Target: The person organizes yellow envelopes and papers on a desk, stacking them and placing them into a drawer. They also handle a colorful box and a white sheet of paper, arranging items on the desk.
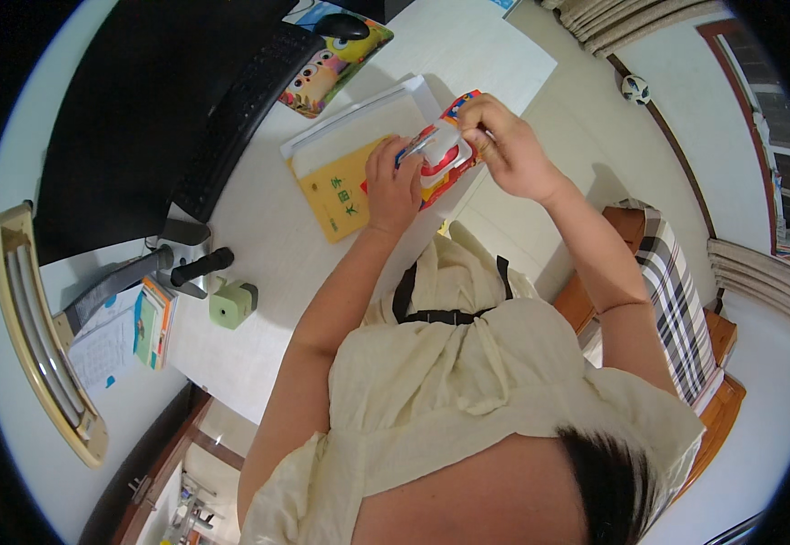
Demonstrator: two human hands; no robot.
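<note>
A soft red, white, blue and yellow package (451, 169) lies tilted at the table's near edge. It has a white plastic panel with a red shape on top and looks like a pack of wipes. My left hand (395, 189) holds its left side, with the thumb on the panel. My right hand (511, 153) is bent in a pinch over the far right part of the panel. Whatever sits between those fingertips is too small to make out. Just left of the package is a yellow exercise book (340, 195), partly covered by my left hand.
A white shallow tray or box lid (356, 116) lies beyond the book. Farther back are a colourful mouse pad (318, 84), a black mouse (341, 26), a keyboard (232, 118) and a dark monitor (132, 109). A green pencil sharpener (230, 304) stands at left.
</note>
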